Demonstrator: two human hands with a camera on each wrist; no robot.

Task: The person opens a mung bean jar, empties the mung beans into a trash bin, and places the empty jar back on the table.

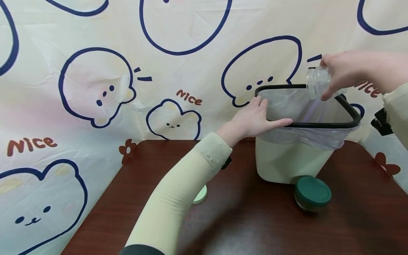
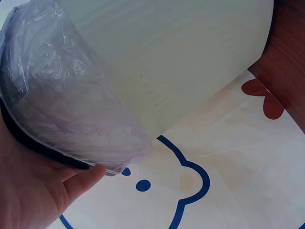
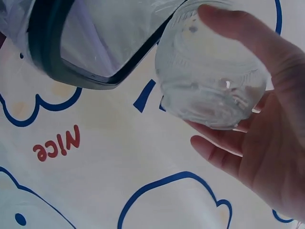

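Note:
My right hand (image 1: 353, 71) grips a clear glass jar (image 1: 318, 83), tipped on its side over the right part of a pale trash bin (image 1: 287, 159). In the right wrist view, thumb and fingers stand on opposite sides of the see-through jar (image 3: 209, 86), beside the bin's dark rim. A thin translucent bag (image 1: 322, 136) lines the bin and folds over its outside. My left hand (image 1: 248, 118) rests at the rim's left front corner, fingers fairly straight and thumb stretched along the front edge. In the left wrist view, fingers lie against the bag-covered rim (image 2: 40, 148).
A small jar with a dark green lid (image 1: 313, 191) stands on the brown table (image 1: 239, 226) just in front of the bin. Partly behind the left forearm lies a pale green round lid (image 1: 201, 195). A cartoon-printed cloth (image 1: 111, 134) hangs behind the table.

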